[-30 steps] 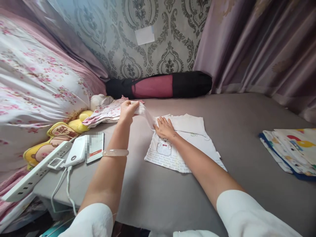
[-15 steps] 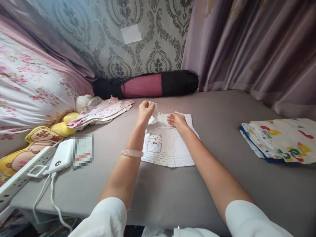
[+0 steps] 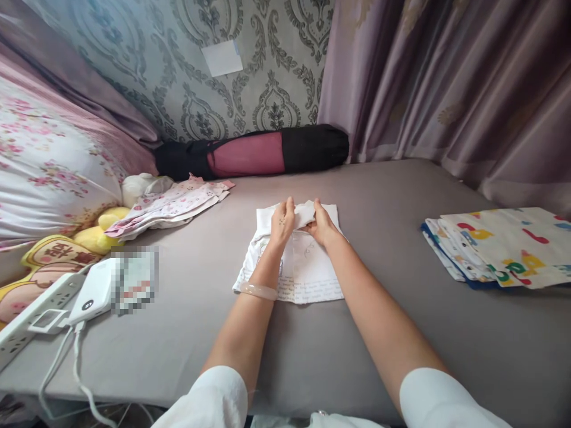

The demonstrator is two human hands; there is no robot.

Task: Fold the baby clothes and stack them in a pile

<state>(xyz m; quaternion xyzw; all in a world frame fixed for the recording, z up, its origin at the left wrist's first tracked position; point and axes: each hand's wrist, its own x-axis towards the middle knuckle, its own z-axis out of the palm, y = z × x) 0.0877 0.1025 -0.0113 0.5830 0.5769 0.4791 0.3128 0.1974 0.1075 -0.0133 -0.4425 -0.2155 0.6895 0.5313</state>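
A small white shirt (image 3: 316,279) with a bear drawing and rows of printed lettering lies on the grey sheet in front of me. Near its upper middle, my left hand (image 3: 282,224) is closed on the cloth, and my forearm with a pale bangle covers most of the bear. Fingers of my right hand (image 3: 322,226) pinch the same raised fold from the other side, thumb on top. Between the two hands the fabric is bunched up off the layer below. The fingertips are partly hidden by the cloth.
Folded colourful cloths (image 3: 504,246) are stacked at the right. Pink printed clothes (image 3: 173,205) lie at the left, near yellow plush toys (image 3: 104,229). A white power bank (image 3: 94,288) with cables rests by a power strip (image 3: 40,318). A black and pink roll (image 3: 252,153) lies against the wall.
My left hand has come down and right, from holding a piece of the cloth raised, to beside my right hand. My right hand, previously open over the shirt, now grips the fold.
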